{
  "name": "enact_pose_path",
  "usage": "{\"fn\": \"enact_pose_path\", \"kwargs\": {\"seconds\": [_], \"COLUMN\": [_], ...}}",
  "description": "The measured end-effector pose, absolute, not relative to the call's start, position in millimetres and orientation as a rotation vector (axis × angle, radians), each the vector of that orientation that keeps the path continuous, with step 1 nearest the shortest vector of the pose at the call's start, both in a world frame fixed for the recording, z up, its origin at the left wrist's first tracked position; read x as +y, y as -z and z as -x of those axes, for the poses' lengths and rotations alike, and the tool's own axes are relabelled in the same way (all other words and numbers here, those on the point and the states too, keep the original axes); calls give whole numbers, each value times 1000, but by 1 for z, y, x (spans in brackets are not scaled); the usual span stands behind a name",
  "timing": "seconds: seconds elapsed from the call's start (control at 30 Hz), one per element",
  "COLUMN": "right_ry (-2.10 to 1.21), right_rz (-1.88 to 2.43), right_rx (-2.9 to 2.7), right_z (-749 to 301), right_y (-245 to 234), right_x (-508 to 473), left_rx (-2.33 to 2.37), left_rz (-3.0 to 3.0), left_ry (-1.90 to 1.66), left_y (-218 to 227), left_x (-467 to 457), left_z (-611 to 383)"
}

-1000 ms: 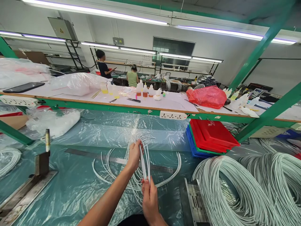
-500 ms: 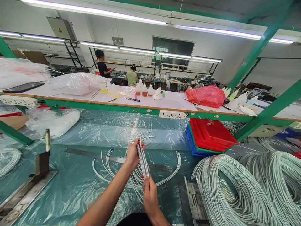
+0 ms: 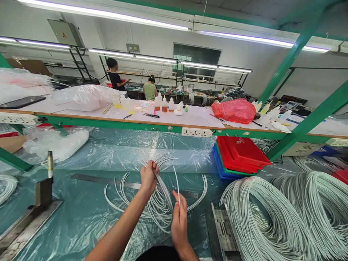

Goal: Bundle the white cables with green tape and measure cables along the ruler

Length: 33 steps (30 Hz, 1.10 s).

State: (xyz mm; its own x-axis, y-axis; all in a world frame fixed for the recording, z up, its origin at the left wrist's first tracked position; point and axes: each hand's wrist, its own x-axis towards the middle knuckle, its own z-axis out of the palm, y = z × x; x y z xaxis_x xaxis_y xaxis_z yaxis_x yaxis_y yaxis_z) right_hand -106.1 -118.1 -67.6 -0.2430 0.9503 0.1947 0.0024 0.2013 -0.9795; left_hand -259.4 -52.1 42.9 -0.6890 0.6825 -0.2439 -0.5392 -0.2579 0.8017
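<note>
My left hand [image 3: 148, 177] is closed around a bundle of thin white cables [image 3: 164, 189], whose far ends fan out beyond the fingers. In my right hand [image 3: 179, 221] a single white cable [image 3: 176, 181] is pinched between thumb and fingers, its free end pointing up and away from the bundle. Whether the right fingers also touch the bundle's lower part, I cannot tell. More loose white cables [image 3: 125, 192] lie curved on the plastic-covered table under both hands. A steel ruler [image 3: 92, 178] lies across the table, partly beneath these cables.
Big coils of white cable [image 3: 261, 217] lie at right, beside a metal fixture [image 3: 224, 232]. Stacked red trays [image 3: 241, 154] stand behind them. A lever tool [image 3: 45, 192] is at left. Bottles [image 3: 164, 105] line the shelf [image 3: 130, 121]; two people are in the background.
One cable has come apart from the bundle in my right hand, which has moved right. My left hand has shifted slightly left with the bundle, which now bends more.
</note>
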Motion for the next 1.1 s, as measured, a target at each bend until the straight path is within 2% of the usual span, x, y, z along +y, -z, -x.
{"fn": "enact_pose_path", "kwargs": {"seconds": [0.23, 0.63, 0.87, 1.0, 1.1], "right_ry": [-1210, -1208, -1623, -1857, -1899], "right_rz": [948, 865, 594, 581, 646], "right_rx": [-1568, -1559, -1610, -1669, -1575], "right_z": [115, 121, 108, 114, 129], "right_y": [71, 60, 41, 38, 36], "right_x": [-106, -107, -84, -67, -60], "left_rx": [1218, 1298, 1212, 1199, 1255], "left_rz": [-408, -464, -404, -621, -862], "left_ry": [-1709, -1742, -1699, -1534, -1533], "left_y": [-30, -28, -31, -42, -50], "left_x": [-67, -73, -74, -69, -65], "left_z": [216, 211, 204, 200, 209]}}
